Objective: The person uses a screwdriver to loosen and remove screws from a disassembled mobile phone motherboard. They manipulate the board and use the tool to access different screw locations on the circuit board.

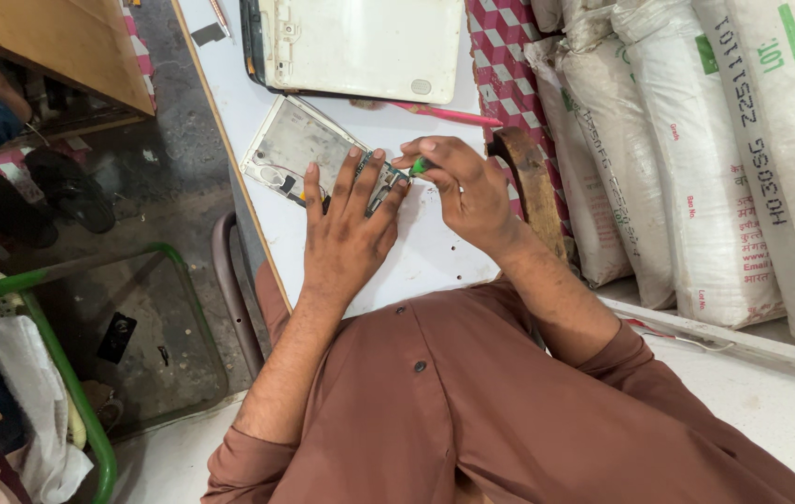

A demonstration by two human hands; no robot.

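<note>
**Both hands on the opened device at the table's left edge**

Nearest to me is my own brown shirt (472, 401), with both forearms reaching out over the white table (416, 266). My left hand (349, 229) lies flat with the fingers spread, the fingertips pressing down on the near end of the opened device (296, 147), a thin flat shell with its back off and its grey inside, wires and small parts showing. It lies at an angle close to the table's left edge. My right hand (464, 187) is curled, thumb and fingers pinched around a small green-handled tool (419, 167); its tip points toward the device, just beside my left fingertips, but I cannot tell exactly what it touches there.

Just beyond my right hand a curved brown wooden piece (530, 182) lies at the table's right edge. Farther on, a pink pen-like stick (444, 114) lies across the table, past the device. Beyond that, at the far end, a larger white flat panel (365, 47) with a dark rim rests with its back facing up.

Off the right edge stand stacked white sacks (696, 159) with green stripes, leaning against one another. Off the left edge, down on the grey floor, there is a green metal frame (61, 364), and farther out a pair of dark sandals (61, 191) under a wooden surface (61, 47).
</note>
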